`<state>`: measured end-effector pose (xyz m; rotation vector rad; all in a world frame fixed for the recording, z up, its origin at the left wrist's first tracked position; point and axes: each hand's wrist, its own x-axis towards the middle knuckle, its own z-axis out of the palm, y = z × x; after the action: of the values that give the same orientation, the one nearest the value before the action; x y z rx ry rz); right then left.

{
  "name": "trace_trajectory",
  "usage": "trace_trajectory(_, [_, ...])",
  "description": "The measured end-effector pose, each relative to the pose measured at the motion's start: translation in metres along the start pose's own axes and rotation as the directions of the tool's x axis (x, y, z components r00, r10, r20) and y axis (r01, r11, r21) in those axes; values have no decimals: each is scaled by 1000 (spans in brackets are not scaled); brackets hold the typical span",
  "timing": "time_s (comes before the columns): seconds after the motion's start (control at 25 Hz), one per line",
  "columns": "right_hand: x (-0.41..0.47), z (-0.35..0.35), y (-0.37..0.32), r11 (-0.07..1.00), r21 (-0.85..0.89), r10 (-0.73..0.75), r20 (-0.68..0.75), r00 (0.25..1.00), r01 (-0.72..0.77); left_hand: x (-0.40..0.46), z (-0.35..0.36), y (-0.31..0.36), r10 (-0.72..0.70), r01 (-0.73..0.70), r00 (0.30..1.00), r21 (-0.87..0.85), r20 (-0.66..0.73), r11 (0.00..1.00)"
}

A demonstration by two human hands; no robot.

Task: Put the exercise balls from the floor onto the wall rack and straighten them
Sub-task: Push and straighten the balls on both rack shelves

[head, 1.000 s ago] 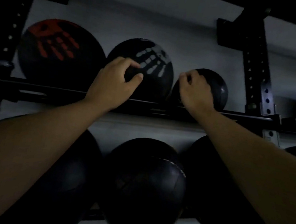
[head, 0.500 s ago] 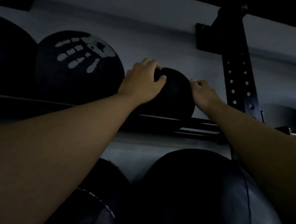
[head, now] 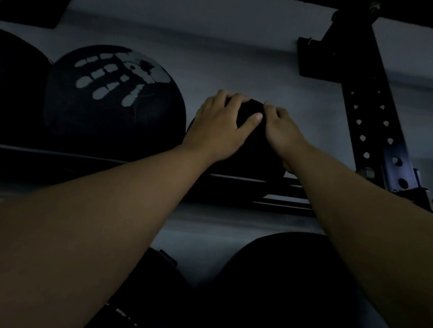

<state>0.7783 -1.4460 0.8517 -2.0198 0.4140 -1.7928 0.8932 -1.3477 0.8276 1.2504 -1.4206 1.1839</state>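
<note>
Both hands are clasped over a small black ball (head: 253,151) seated on the upper rail (head: 237,181) of the wall rack. The left hand (head: 218,129) grips its crown from ten o'clock; the right hand (head: 282,133) grips from two o'clock. A handprint-marked ball (head: 113,101) sits touching it at nine o'clock. A perforated upright (head: 372,123) stands at three o'clock.

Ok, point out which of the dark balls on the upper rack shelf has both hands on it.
The small plain black ball at the right end, under the left hand and right hand. The larger black ball with the pale handprint beside it goes untouched.
</note>
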Motion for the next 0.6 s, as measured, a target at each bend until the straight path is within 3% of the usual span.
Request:
trace_trajectory(0.2, [5,5,3,996,-50,-72,-47,996,70,-8,4,-5,15,-16,999,-25,-43,1000])
trace_trajectory(0.52, [3,-5,2,991,-81,-98,74,992,104,-7,1,-7,10,-10,1000,-5,-16,1000])
trace_trajectory(0.6, [2,-6,0,979,-109,-162,81,983,170,-8,-3,-8,18,-18,999,9,29,1000])
